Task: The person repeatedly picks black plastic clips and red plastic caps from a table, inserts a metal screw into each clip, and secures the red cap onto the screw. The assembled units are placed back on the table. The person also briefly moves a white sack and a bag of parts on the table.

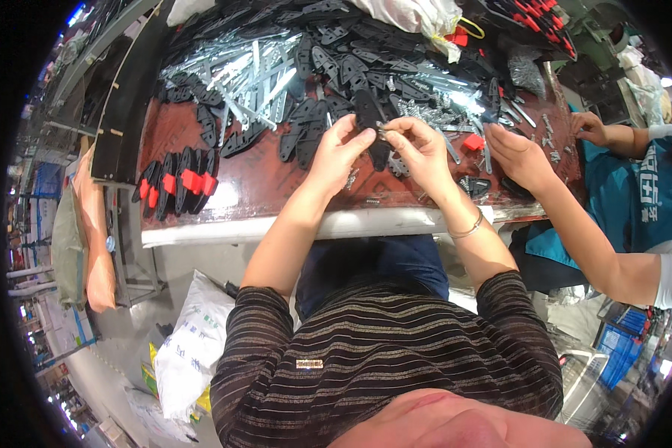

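Observation:
Over the front part of the table (254, 179), my left hand (340, 153) is closed on a long black plastic piece (369, 110), its thumb pressed against the piece's side. My right hand (423, 155) pinches a small shiny metal piece (381, 131) against that same part; its exact kind is too small to make out. Behind both hands lies a heap of similar black plastic pieces (343, 37). Flat silver metal strips (257, 82) are piled to the left, and small metal springs (413, 110) lie to the right.
Black pieces with red blocks (192, 181) stand in a row at the left front. A co-worker's hand (517, 153) reaches in close on the right, near a loose red block (473, 142); their other hand (591, 128) is farther right. A white sack (190, 343) stands on the floor.

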Motion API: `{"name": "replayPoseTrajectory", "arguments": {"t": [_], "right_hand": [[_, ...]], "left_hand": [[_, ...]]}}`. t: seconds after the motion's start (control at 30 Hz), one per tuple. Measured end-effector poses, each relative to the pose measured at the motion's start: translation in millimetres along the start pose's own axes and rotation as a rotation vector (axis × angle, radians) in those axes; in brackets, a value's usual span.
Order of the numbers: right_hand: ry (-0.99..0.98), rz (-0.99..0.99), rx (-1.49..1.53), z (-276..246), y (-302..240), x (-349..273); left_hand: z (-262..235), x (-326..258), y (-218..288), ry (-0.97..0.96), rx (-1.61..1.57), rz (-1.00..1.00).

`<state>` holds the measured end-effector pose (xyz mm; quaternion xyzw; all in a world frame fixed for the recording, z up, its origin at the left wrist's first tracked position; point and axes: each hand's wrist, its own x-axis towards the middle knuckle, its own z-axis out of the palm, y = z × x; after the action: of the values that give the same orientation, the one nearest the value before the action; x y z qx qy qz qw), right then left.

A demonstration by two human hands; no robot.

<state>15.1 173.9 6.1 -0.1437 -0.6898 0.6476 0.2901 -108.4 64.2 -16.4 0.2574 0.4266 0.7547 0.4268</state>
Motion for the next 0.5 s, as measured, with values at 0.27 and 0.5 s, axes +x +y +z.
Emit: {"name": "replayPoseTrajectory", "arguments": {"t": [0.27,0.5], "right_hand": [[0.27,-0.187,-0.864,-90.7,-0.2,145.9],[0.416,0.441,-1.44,-229.9,68.5,241.9]], "left_hand": [[-6.7,-0.9,12.4,0.138,-0.203,0.094],[-5.9,17.3,-1.9,0.151,-0.184,0.085]]}}
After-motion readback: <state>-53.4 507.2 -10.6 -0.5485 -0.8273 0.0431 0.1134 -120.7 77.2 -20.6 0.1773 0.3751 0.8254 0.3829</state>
